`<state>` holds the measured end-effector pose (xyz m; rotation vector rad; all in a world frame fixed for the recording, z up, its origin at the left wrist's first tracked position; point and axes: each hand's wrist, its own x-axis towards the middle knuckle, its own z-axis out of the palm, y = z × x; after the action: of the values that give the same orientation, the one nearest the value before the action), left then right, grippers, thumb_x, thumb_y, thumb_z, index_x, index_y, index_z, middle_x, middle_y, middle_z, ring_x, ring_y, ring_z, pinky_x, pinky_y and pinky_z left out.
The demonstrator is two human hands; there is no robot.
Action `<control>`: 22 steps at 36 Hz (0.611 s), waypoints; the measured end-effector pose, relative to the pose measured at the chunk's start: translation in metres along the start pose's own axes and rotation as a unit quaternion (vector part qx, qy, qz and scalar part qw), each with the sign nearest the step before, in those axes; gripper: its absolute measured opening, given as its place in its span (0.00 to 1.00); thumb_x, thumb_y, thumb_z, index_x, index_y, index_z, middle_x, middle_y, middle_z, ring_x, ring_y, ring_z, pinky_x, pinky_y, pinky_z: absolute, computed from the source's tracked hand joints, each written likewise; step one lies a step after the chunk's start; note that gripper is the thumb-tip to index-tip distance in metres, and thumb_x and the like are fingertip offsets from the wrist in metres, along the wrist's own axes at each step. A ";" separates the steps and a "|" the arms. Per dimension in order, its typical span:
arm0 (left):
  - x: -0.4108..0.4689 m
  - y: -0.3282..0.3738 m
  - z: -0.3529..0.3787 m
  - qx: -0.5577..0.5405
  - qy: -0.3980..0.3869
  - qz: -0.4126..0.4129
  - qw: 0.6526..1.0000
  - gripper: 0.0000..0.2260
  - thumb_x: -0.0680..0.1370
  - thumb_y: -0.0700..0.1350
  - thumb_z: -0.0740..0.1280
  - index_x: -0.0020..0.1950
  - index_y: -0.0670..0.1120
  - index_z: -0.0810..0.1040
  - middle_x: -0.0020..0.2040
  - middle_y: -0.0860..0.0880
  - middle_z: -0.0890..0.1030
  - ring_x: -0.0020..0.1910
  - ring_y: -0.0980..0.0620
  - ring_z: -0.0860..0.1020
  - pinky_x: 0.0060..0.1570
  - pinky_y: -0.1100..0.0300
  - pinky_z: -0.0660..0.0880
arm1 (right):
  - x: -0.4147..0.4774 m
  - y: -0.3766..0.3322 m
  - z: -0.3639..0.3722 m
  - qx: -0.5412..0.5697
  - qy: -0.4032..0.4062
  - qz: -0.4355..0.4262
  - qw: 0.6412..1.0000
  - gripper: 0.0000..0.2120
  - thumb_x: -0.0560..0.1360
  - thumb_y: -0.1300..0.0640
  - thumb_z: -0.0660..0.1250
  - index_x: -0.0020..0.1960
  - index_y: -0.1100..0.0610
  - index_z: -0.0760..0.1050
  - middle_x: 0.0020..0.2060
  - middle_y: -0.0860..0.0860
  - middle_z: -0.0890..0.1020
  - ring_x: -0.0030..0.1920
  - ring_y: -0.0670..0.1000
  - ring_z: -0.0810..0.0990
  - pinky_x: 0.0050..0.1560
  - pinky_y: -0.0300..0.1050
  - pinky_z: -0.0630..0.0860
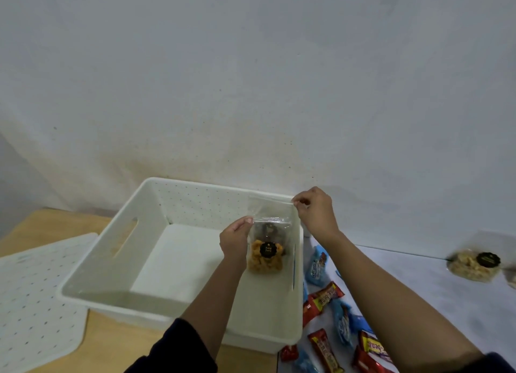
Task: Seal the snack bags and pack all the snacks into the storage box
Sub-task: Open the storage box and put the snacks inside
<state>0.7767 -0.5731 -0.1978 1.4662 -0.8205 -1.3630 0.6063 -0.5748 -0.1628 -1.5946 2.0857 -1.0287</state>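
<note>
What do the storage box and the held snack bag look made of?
The storage box: likely moulded plastic, white, matte; uniform walls with small punched holes and a cut-out handle. The snack bag: thin clear plastic film, glossy; snacks show through, it crinkles and glints. The left hand and right hand pinch its top corners.

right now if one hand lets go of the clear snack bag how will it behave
Probably floppy: the clear snack bag wrinkles below the top strip that the left hand and right hand pinch. Likely bottom-heavy: snacks sit low, so it would swing.
</note>
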 end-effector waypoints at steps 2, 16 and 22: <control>0.002 -0.001 0.002 -0.007 0.011 -0.003 1.000 0.09 0.73 0.40 0.70 0.53 0.41 0.82 0.52 0.41 0.83 0.59 0.40 0.76 0.63 0.48 0.72 | 0.001 0.000 0.003 0.008 0.009 0.006 1.000 0.06 0.74 0.65 0.66 0.45 0.61 0.82 0.42 0.53 0.75 0.45 0.52 0.75 0.47 0.36 0.68; -0.001 0.011 0.004 0.131 0.014 0.073 0.989 0.12 0.76 0.39 0.66 0.59 0.40 0.75 0.57 0.44 0.78 0.57 0.49 0.75 0.59 0.59 0.70 | -0.014 0.003 -0.019 0.031 0.000 0.031 0.999 0.09 0.76 0.63 0.63 0.54 0.61 0.79 0.50 0.57 0.78 0.47 0.47 0.73 0.49 0.30 0.66; -0.023 0.043 0.014 0.273 -0.024 0.305 0.912 0.11 0.78 0.37 0.61 0.59 0.45 0.75 0.60 0.48 0.75 0.60 0.54 0.70 0.57 0.69 0.62 | -0.036 0.011 -0.064 0.015 -0.002 0.050 0.999 0.10 0.76 0.60 0.63 0.56 0.58 0.78 0.53 0.54 0.78 0.52 0.51 0.75 0.55 0.44 0.72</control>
<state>0.7645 -0.5685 -0.1489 1.3940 -1.6265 -0.7174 0.5695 -0.5172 -0.1324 -1.4599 2.1146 -1.0165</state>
